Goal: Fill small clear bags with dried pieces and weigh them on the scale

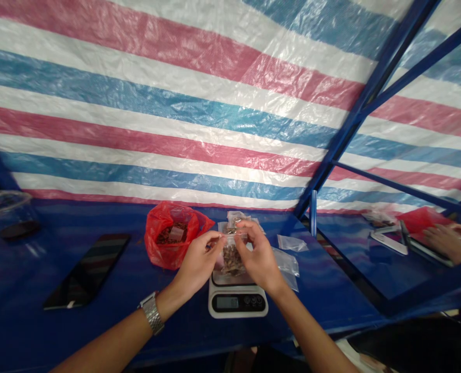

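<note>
1. Left hand: fingers pinch the top edge of a clear zip bag of brown pieces.
2. Right hand: fingers grasp the opposite top corner.
3. The clear zip bag is above the digital scale, right of the red plastic bag.

The person's 2 bare forearms rise from the bottom edge and slant inward, bringing the hands close together near the middle of the view. The left forearm enters from lower left, the right forearm from lower right. The left hand angles rightward, its thumb and index finger pinched together. The right hand faces it, back toward the viewer, fingers curled over and thumb pointing up and left. The 2 sets of fingertips are just beside each other.
</note>
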The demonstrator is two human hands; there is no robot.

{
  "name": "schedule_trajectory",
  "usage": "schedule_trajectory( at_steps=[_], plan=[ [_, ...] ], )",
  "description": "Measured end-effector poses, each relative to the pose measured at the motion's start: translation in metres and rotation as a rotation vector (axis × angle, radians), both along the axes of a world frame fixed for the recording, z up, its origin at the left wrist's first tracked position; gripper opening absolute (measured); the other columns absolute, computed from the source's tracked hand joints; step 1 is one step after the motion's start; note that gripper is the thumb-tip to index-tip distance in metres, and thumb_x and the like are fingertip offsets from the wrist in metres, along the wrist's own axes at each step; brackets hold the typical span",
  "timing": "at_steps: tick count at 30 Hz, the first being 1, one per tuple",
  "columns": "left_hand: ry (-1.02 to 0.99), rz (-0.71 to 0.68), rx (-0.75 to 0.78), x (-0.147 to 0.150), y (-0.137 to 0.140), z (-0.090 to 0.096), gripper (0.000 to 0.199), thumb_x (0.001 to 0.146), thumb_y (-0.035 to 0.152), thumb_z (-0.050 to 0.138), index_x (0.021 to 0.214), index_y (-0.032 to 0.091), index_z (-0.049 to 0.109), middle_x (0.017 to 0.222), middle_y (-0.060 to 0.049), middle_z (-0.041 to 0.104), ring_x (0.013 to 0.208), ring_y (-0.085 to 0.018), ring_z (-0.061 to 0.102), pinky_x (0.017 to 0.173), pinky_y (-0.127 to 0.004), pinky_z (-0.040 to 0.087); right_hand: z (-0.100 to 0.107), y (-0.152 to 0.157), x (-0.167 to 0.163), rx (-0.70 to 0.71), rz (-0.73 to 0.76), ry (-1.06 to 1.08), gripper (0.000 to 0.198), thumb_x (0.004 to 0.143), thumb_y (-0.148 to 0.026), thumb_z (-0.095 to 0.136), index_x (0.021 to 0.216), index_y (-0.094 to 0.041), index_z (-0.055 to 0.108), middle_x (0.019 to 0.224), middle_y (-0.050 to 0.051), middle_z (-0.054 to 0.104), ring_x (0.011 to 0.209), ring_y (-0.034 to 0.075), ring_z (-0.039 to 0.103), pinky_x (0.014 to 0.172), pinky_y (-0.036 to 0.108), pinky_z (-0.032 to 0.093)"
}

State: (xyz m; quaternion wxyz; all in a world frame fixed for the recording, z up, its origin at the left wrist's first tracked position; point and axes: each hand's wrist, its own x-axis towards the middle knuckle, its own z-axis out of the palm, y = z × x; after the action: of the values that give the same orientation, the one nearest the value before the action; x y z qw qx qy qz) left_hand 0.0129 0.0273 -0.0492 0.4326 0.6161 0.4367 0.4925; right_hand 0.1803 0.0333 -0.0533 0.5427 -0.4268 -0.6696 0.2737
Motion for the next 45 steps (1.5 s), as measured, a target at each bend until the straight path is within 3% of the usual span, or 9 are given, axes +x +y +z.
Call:
schedule_trajectory(
  at_steps=[4,9,15,24,27,30,37,45],
  plan=[
    [-0.023,-0.015,-0.032,0.000,0.000,0.001,0.036,0.090,0.050,0.061,0.097,0.017,0.072,0.086,-0.004,0.073,0.069,-0.018,0.066,0.064,-0.027,0.051,0.000,-0.003,-0.002,-0.012,0.032,-0.017,0.039,0.094,-0.034,0.063,0.131,-0.025,0.054,0.102,0.004,0.068,0.094,0.022,0.066,0.092,0.038,0.050],
    [-0.022,-0.047,-0.031,0.000,-0.001,0.001,0.034,0.091,0.050,0.061,0.095,0.018,0.072,0.081,-0.002,0.070,0.065,-0.016,0.062,0.060,-0.025,0.048,0.003,-0.008,-0.008,-0.010,0.047,0.005,0.029,0.094,-0.034,0.064,0.121,-0.025,0.057,0.096,0.002,0.068,0.090,0.021,0.066,0.089,0.036,0.051],
    [-0.024,-0.006,-0.013,-0.003,-0.001,0.002,0.033,0.092,0.047,0.060,0.100,0.018,0.073,0.086,-0.005,0.074,0.072,-0.018,0.067,0.064,-0.026,0.049,0.001,-0.007,-0.009,-0.025,0.029,0.069,0.038,0.093,-0.036,0.067,0.127,-0.027,0.054,0.102,0.004,0.067,0.093,0.022,0.065,0.091,0.039,0.052],
    [-0.047,-0.025,-0.004,-0.005,0.001,-0.003,0.029,0.091,0.042,0.062,0.099,0.018,0.075,0.088,-0.005,0.076,0.068,-0.017,0.067,0.068,-0.028,0.053,0.005,-0.007,-0.009,-0.030,0.010,0.155,0.025,0.090,-0.038,0.069,0.108,-0.025,0.058,0.102,0.004,0.066,0.091,0.020,0.065,0.085,0.034,0.052],
    [-0.058,-0.024,-0.009,-0.005,0.001,-0.002,0.029,0.090,0.041,0.062,0.100,0.017,0.075,0.089,-0.005,0.077,0.072,-0.018,0.068,0.069,-0.028,0.053,0.002,-0.007,-0.011,-0.042,0.008,0.139,0.031,0.090,-0.037,0.070,0.116,-0.025,0.058,0.107,0.005,0.066,0.096,0.021,0.065,0.088,0.036,0.052],
    [-0.053,-0.004,-0.010,-0.005,0.001,0.000,0.029,0.090,0.040,0.061,0.101,0.017,0.075,0.090,-0.006,0.077,0.080,-0.021,0.071,0.070,-0.028,0.053,-0.002,-0.006,-0.012,-0.066,-0.001,0.166,0.038,0.088,-0.037,0.071,0.122,-0.025,0.057,0.097,0.003,0.065,0.091,0.021,0.065,0.085,0.036,0.054],
    [-0.051,0.027,0.033,-0.006,0.003,-0.002,0.023,0.089,0.036,0.063,0.098,0.019,0.077,0.100,-0.007,0.080,0.096,-0.025,0.073,0.087,-0.034,0.054,-0.001,-0.004,-0.012,-0.085,-0.006,0.256,0.037,0.087,-0.042,0.072,0.117,-0.027,0.057,0.090,0.001,0.065,0.086,0.021,0.066,0.085,0.038,0.054],
    [-0.070,-0.001,-0.023,-0.003,0.000,-0.002,0.029,0.088,0.042,0.063,0.101,0.018,0.075,0.093,-0.007,0.078,0.082,-0.022,0.072,0.070,-0.029,0.055,0.004,-0.005,-0.015,-0.048,-0.029,0.265,0.028,0.087,-0.039,0.071,0.103,-0.026,0.054,0.084,-0.001,0.062,0.082,0.019,0.063,0.084,0.036,0.053]
  ],
)
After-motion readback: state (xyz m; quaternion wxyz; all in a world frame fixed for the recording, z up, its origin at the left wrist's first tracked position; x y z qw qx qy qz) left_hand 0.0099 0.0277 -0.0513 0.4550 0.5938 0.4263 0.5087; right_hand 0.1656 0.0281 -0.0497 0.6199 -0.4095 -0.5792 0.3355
